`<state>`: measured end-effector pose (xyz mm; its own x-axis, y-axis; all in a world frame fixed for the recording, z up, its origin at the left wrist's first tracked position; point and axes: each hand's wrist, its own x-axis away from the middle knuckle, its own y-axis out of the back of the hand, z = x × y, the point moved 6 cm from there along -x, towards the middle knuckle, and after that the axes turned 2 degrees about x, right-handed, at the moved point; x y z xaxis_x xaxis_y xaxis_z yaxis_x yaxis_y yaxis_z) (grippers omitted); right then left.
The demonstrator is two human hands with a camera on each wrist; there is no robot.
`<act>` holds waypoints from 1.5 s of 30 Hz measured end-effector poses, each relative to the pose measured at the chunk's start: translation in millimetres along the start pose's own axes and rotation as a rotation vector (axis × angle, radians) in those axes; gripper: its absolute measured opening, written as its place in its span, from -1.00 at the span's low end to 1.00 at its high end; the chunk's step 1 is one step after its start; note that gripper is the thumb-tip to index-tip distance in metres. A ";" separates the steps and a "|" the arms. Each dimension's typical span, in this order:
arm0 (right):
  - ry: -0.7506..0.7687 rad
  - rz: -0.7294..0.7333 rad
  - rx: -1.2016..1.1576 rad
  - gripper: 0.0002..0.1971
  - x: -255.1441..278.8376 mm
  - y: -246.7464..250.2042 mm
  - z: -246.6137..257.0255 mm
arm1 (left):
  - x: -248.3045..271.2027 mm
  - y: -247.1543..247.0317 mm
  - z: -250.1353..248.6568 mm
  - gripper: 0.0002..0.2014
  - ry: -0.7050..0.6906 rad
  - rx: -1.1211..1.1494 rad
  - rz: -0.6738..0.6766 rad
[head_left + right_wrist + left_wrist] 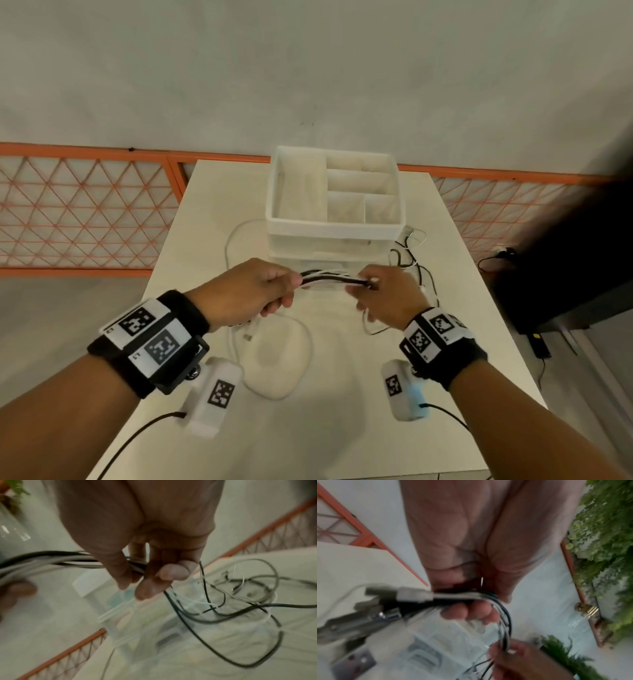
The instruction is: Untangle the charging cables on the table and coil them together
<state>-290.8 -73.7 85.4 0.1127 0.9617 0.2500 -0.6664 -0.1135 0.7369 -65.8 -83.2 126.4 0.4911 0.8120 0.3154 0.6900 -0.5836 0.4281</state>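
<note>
A bundle of black and white charging cables (330, 277) stretches between my two hands above the white table (342, 428). My left hand (253, 291) grips one end of the bundle, where several USB plugs (399, 601) stick out past the fist. My right hand (383, 294) pinches the same strands (135, 566) between thumb and fingers. Beyond it the loose black and white cable tails (240, 601) lie tangled on the table at the right (414, 260). A white cable loop (274, 359) lies on the table under my hands.
A white plastic organiser (334, 195) with several compartments stands at the table's far middle, close behind my hands. An orange lattice fence (85, 209) runs behind the table. A dark object (565, 267) sits off the table's right edge.
</note>
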 end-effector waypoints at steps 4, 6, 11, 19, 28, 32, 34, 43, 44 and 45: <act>0.118 -0.332 0.115 -0.91 1.2 16.2 -3.1 | -5.9 -15.4 44.4 -0.71 0.155 -0.141 0.117; 0.078 -0.224 0.106 -0.81 -3.3 -5.7 -17.6 | -9.0 -21.4 56.9 -0.74 0.189 -0.185 0.076; -0.012 -0.057 0.062 -0.66 8.7 -49.5 -44.1 | -6.1 -10.8 80.2 -0.73 0.246 -0.166 -0.147; -0.117 0.235 0.277 -0.59 -5.9 -136.2 -29.6 | -2.6 30.8 56.0 -0.85 0.173 0.268 -0.320; -0.134 0.263 0.337 -0.76 -7.3 -149.6 -20.9 | 5.4 44.6 58.2 -0.77 0.231 0.093 -0.293; 0.015 0.313 0.027 -0.91 4.4 -108.6 8.8 | 5.5 42.7 63.8 -0.79 0.256 0.099 -0.270; 0.034 0.280 -0.111 -0.87 9.4 -79.9 21.1 | 3.2 41.6 61.5 -0.80 0.247 0.126 -0.266; 0.122 -0.011 -1.069 -0.54 17.7 7.2 78.3 | -23.3 0.8 -0.1 -0.77 0.006 0.386 -0.039; 0.139 -0.069 -1.128 -0.62 16.3 16.8 78.5 | -25.4 -5.2 -1.4 -0.77 0.010 0.365 0.006; 0.150 -0.135 -1.159 -0.71 15.2 26.9 75.2 | -26.8 -10.2 -1.0 -0.78 0.011 0.330 0.041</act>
<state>-251.6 -80.9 156.3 0.1974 0.9770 0.0803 -0.9366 0.2122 -0.2788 -86.5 -99.0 114.5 0.5174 0.7868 0.3365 0.8058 -0.5803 0.1177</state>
